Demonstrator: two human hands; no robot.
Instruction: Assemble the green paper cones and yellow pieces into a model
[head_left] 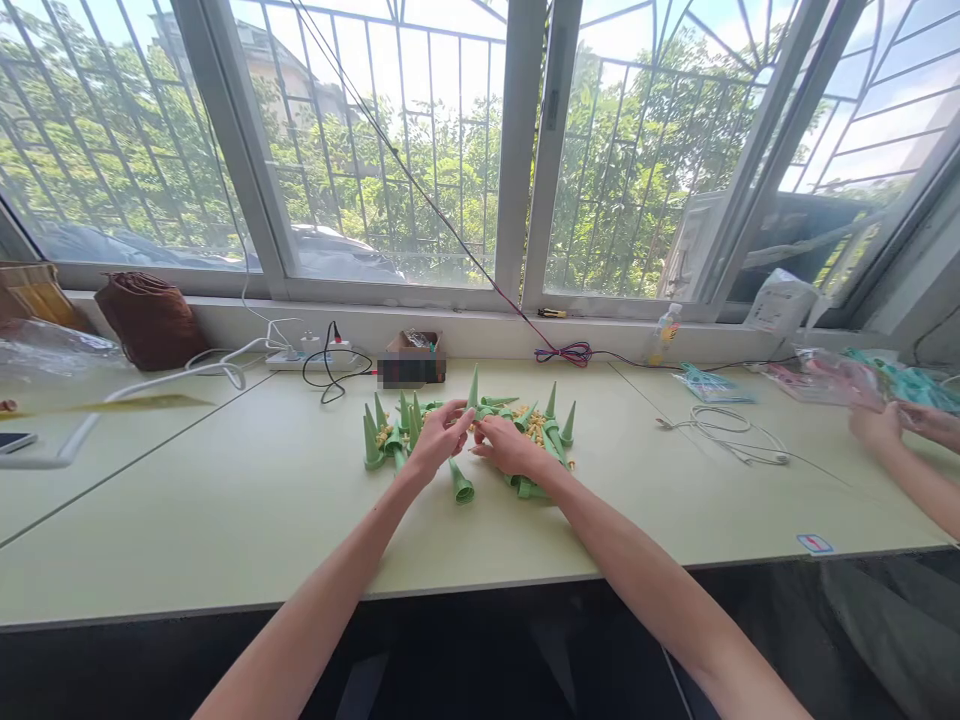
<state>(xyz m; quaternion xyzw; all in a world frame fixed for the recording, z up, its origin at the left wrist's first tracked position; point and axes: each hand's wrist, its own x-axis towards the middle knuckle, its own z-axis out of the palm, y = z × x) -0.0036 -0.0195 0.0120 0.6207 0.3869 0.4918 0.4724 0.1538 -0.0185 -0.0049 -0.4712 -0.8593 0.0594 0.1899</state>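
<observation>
A pile of green plastic cone spikes (463,483) and small tan pieces (535,426) lies on the table in front of me. Several spikes stand point up, others lie on their sides. My left hand (441,437) pinches one upright green spike (473,388) near its wide end, above the middle of the pile. Close beside it, my right hand (508,446) has its fingers curled at the base of that spike. What the right fingers hold, if anything, is too small to make out. Spikes lie partly hidden beneath both hands.
Behind the pile are a small open box (412,352), a power strip (311,352) and a coiled cable (564,353). A white cable (739,432) and a bottle (663,335) are to the right. Another person's hands (877,428) handle plastic bags at far right. A white lamp arm (82,432) stands left.
</observation>
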